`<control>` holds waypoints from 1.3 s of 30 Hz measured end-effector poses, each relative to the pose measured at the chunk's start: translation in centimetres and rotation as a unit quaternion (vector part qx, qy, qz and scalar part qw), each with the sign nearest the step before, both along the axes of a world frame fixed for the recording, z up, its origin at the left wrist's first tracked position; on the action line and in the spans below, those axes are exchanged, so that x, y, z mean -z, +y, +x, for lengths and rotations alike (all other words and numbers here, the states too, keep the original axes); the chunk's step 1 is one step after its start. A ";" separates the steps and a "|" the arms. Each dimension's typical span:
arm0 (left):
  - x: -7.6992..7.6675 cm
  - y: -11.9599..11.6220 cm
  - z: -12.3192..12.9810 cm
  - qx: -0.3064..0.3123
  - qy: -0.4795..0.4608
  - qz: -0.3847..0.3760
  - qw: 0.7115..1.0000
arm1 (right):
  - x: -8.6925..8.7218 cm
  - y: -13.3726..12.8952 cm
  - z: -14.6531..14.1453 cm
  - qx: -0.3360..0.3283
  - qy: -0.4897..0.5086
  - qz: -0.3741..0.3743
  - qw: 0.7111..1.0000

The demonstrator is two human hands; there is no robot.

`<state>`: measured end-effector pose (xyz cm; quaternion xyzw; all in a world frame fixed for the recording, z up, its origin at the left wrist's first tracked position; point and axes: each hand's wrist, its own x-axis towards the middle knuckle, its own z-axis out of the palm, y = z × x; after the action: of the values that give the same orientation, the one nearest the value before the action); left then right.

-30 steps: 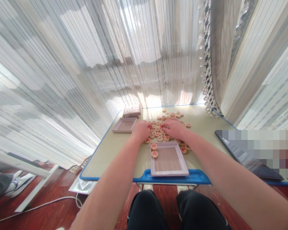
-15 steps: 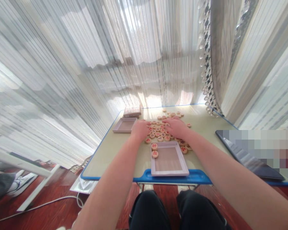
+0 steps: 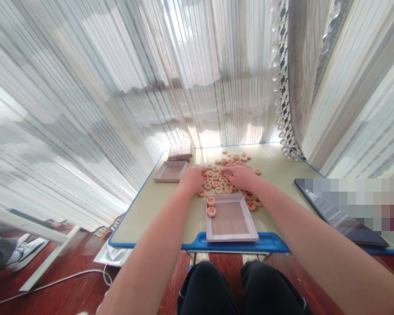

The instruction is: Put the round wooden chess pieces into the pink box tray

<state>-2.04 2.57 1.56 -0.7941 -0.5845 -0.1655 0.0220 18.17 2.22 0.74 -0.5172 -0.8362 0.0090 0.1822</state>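
Note:
Round wooden pieces with red or black characters (image 3: 215, 184) lie spread over the middle of the table (image 3: 144, 210). At their left edge is my left hand (image 3: 192, 177), its fingertips touching or just over the pieces; whether it grips one is hidden. My right hand (image 3: 239, 174) rests over the pieces on the right, fingers apart and spread, holding nothing visible. Nearer me stands a shallow pale box (image 3: 231, 218). Two red-marked pieces, one above the other (image 3: 210, 201), (image 3: 211, 211), lie in its upper left corner.
A second shallow box (image 3: 170, 171) sits at the back left, in front of a flat stack (image 3: 180, 152). A dark tablet-like device (image 3: 341, 216) lies on the right. Sheer curtains hang behind the table. Another person's shoe (image 3: 28, 253) shows at lower left.
My right hand's fingers have shifted slightly left over the pieces. My left hand has barely moved. The two pieces in the box remain in place.

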 end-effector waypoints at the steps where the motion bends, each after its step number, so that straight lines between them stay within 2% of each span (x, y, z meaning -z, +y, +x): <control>1: 0.1 0.1 -0.1 -0.003 -0.002 0.001 1.000 | 0.0 0.0 0.0 -0.003 0.000 -0.002 1.000; 8: 0.2 0.6 -0.5 -0.017 -0.025 0.018 0.999 | -0.2 0.0 -0.2 -0.004 0.012 -0.002 1.000; 13: -0.4 0.3 -0.5 -0.036 -0.016 0.004 0.999 | -0.3 -0.3 -0.6 -0.017 0.009 -0.007 1.000; 19: -1.3 -0.4 -0.4 -0.112 -0.055 -0.021 0.992 | -0.6 -0.6 -0.8 0.002 0.006 -0.015 1.000; 24: -1.5 -0.7 -0.3 -0.093 -0.083 -0.031 0.992 | -0.5 -0.6 -1.0 0.008 0.001 -0.016 1.000; 30: -1.7 -0.6 -0.9 -0.128 -0.124 -0.002 0.984 | -0.7 -0.6 -1.0 0.016 0.010 -0.035 0.999; 39: -1.5 -0.5 -0.8 -0.108 -0.118 -0.010 0.987 | -0.6 -0.2 -0.9 0.010 0.021 -0.042 0.999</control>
<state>-2.82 2.05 3.02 -0.7014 -0.6670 -0.2487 -0.0369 17.30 2.06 1.29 -0.5321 -0.8261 0.0529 0.1777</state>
